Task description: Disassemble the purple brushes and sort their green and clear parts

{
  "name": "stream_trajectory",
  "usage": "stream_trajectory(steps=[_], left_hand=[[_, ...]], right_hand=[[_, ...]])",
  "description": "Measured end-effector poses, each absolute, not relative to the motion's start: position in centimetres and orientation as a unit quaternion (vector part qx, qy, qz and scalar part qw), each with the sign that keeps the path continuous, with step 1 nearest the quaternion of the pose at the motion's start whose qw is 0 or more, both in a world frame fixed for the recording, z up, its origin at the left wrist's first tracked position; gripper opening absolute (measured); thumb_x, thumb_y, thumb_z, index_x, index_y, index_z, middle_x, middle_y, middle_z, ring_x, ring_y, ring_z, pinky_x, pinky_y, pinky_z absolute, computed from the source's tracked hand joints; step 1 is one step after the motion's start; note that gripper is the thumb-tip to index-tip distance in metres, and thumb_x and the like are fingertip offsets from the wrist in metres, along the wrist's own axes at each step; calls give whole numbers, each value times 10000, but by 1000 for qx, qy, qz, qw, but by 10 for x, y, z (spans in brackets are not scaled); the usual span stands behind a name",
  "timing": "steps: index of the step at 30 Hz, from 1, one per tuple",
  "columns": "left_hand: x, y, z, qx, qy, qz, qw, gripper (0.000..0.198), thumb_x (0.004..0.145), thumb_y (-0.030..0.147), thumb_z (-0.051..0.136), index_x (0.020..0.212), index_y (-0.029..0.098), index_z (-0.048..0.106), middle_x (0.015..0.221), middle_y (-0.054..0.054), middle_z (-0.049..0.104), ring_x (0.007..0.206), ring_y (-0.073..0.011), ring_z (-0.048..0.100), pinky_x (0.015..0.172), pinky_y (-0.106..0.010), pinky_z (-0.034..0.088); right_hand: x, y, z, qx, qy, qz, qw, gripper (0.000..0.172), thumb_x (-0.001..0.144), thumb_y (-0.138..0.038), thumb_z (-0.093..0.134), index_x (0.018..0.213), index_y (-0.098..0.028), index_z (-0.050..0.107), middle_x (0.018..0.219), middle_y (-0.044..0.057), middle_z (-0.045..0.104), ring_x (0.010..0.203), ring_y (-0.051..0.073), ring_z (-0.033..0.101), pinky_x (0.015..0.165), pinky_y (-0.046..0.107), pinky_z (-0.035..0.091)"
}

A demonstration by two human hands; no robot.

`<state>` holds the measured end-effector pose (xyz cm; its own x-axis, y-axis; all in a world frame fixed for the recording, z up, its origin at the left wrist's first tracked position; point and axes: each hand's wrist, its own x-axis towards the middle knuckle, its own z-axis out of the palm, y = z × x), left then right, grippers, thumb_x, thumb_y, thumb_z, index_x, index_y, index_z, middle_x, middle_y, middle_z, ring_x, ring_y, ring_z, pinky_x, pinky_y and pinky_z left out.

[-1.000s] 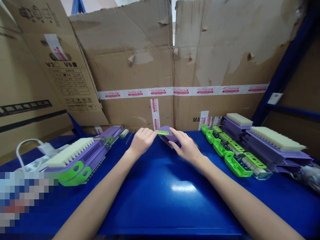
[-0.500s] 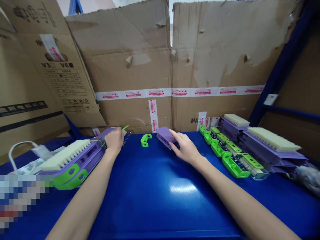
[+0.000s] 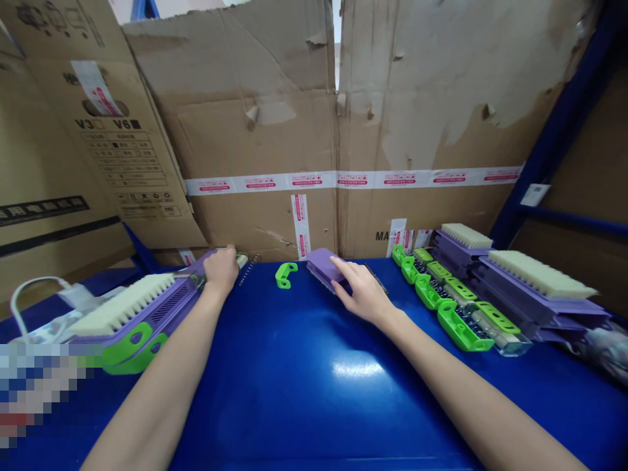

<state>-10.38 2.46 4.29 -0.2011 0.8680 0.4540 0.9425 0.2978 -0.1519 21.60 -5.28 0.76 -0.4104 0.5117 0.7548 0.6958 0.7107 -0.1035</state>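
My left hand (image 3: 220, 268) is closed in a fist at the far left of the blue table, over the end of a purple vented part; what its fingers hold is hidden. A small pale piece (image 3: 241, 261) shows just beyond its fingers, beside a row of thin springs (image 3: 250, 268). My right hand (image 3: 362, 286) grips a purple plastic housing (image 3: 320, 265) by its right side, thumb below and fingers on top. Left of that housing stands a bright green bracket (image 3: 283, 275), touched by neither hand. A dark thin part (image 3: 375, 277) shows partly behind my right hand.
On the left lie purple bodies with a cream bristle block (image 3: 130, 302) and green end pieces (image 3: 130, 352), near a white plug (image 3: 81, 296). At right stand green brackets (image 3: 456, 325), a clear box (image 3: 513, 340) and more bristle-topped purple parts (image 3: 540, 271). Cardboard (image 3: 255, 137) walls the back.
A green strip that stuck out beyond my left fist no longer shows there. My right hand stays on the purple housing, nearly still. The view has shifted slightly.
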Motion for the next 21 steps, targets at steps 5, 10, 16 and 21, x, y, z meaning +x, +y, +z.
stream_trajectory(steps=[5, 10, 16, 21], left_hand=[[-103, 29, 39, -600, -760, -80, 236, 369, 817, 126, 307, 1048, 93, 593, 967, -209, 646, 886, -307, 625, 686, -356, 431], [-102, 29, 38, -599, -768, -66, 215, 357, 836, 150, 319, 1010, 119, 629, 980, -198, 650, 901, -307, 628, 695, -355, 444], [-102, 30, 39, -601, -776, -70, 178, 372, 833, 205, 354, 1050, 141, 649, 1006, -193, 655, 925, -310, 624, 717, -367, 456], [-104, 32, 40, -602, -779, -77, 159, 397, 847, 262, 337, 1057, 151, 655, 1034, -194, 649, 951, -328, 613, 725, -378, 456]], right_hand=[[216, -53, 8, -365, -834, -113, 397, 475, 881, -248, 446, 1344, -161, 383, 1153, 139, 598, 1020, 247, 567, 851, 408, 467], [217, -52, 7, -365, -834, -119, 397, 466, 880, -242, 443, 1333, -143, 395, 1137, 142, 604, 1006, 248, 568, 841, 405, 468], [216, -51, 7, -366, -834, -120, 395, 476, 883, -247, 434, 1346, -150, 382, 1147, 143, 601, 1009, 251, 567, 839, 409, 468], [217, -52, 7, -369, -833, -119, 395, 493, 884, -251, 429, 1367, -173, 365, 1151, 138, 601, 1010, 251, 568, 837, 413, 469]])
